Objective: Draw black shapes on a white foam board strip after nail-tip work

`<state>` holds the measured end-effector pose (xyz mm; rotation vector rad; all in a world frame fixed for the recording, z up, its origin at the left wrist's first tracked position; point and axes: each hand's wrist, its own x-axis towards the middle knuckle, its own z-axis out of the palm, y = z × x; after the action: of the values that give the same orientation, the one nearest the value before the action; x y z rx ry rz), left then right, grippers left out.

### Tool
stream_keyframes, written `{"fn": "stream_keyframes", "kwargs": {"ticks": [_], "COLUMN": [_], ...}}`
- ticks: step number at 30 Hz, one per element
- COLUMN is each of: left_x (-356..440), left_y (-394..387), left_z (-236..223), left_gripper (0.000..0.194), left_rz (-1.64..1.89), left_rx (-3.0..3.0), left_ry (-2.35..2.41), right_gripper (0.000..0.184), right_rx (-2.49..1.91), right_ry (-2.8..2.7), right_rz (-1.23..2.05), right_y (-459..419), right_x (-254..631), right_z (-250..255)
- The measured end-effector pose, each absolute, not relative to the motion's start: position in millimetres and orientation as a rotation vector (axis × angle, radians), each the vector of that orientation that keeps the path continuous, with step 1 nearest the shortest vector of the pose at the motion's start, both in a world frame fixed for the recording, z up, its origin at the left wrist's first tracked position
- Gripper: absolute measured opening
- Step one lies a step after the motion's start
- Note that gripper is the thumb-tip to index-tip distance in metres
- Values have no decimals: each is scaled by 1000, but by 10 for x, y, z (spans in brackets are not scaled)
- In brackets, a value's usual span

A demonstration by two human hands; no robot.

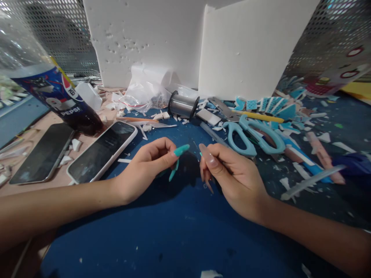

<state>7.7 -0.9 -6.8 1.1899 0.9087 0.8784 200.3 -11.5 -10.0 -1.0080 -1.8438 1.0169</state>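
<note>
Over a dark blue mat (179, 231), my left hand (145, 166) pinches thumb to index finger, its long turquoise nails pointing right. Facing it, a short gap away, my right hand (237, 173) is closed in a pinch too. A thin, fine line shows by the right fingertips, too faint to name. Whatever the left fingers grip is too small to make out. Just beyond both hands lies a spool of grey thread or wire (183, 106). Light blue scissors (268, 141) rest beyond my right hand.
Two phones (102, 154) and a tilted Pepsi bottle (68, 98) lie to the left. White foam boards (237, 54) stand at the back. Plastic bags (145, 90), a yellow pencil (261, 116), a glue stick (313, 182) and scattered white scraps surround the work area.
</note>
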Motion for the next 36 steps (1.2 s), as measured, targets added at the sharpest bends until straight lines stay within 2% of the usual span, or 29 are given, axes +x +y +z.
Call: {"fn": "stream_keyframes", "kwargs": {"ticks": [9, 20, 23, 26, 28, 30, 34, 36], "left_x": [87, 76, 53, 70, 117, 183, 296, 322], "left_y": [22, 24, 17, 20, 29, 45, 90, 117], "left_z": [-90, -99, -97, -94, -85, -72, -54, -49], "left_gripper": [21, 10, 12, 6, 5, 14, 21, 18], "left_rz": [975, 946, 933, 905, 805, 629, 264, 135], "left_rx": [1159, 1236, 1565, 2260, 2786, 3141, 3224, 3180], "left_ry": [877, 871, 1072, 1232, 1208, 1130, 1069, 1047], "right_gripper": [34, 34, 33, 34, 36, 37, 37, 37], "right_rx": [-970, -974, -980, -1028, -1063, -1069, -1026, -1008], "right_ry": [-1857, -1846, -1798, -1705, -1643, -1611, -1593, -1595], "right_rz": [1059, 1078, 1090, 1033, 986, 977, 1015, 1006], "right_y": [-97, -99, -94, -94, -93, -91, -86, -87], "right_x": [2009, 2012, 1999, 1987, 1982, 1980, 1980, 1980], "right_z": [-100, -119, -112, -106, -109, -119, -138, -140]}}
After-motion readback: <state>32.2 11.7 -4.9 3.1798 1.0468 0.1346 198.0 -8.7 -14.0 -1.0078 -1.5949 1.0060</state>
